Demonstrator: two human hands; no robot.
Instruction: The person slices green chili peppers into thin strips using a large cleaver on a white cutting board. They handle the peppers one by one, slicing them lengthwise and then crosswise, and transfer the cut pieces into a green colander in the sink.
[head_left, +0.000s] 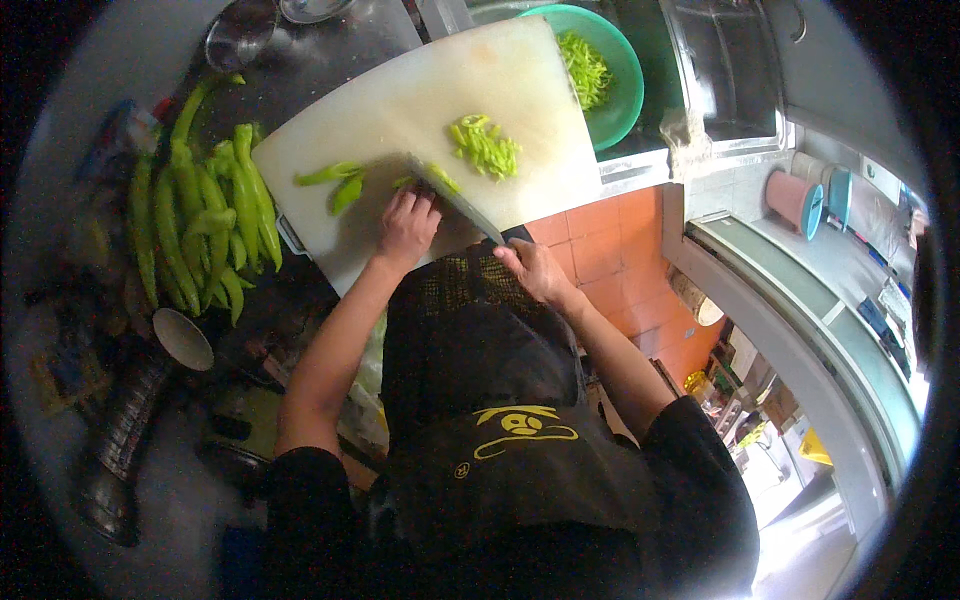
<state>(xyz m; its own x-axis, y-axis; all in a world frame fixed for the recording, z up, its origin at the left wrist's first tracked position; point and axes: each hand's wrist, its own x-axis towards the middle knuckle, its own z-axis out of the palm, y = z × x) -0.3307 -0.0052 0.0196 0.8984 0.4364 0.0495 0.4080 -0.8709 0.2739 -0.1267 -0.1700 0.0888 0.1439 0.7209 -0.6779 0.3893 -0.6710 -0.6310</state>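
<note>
My right hand (534, 271) grips the handle of a kitchen knife (465, 206), its blade reaching up and left across a white cutting board (420, 90). Beside the blade my left hand (409, 225) rests with curled fingers on a piece of green pepper (403, 182), mostly hidden by the fingertips. A few slivers lie along the blade's far side. Farther right on the board sits a small heap of sliced green pepper (486, 148). Left of my left hand lie larger pepper pieces (345, 186). Past the board's right edge, a green plastic colander or bowl (628, 90) holds shredded green pepper (583, 71).
Many long whole green peppers (199, 210) are piled left of the board. Metal bowls (240, 37) stand at the upper left. The bowl sits in a steel sink (660, 45), with a cloth (686, 146) on its rim. A pink container (787, 196) stands on a ledge at right.
</note>
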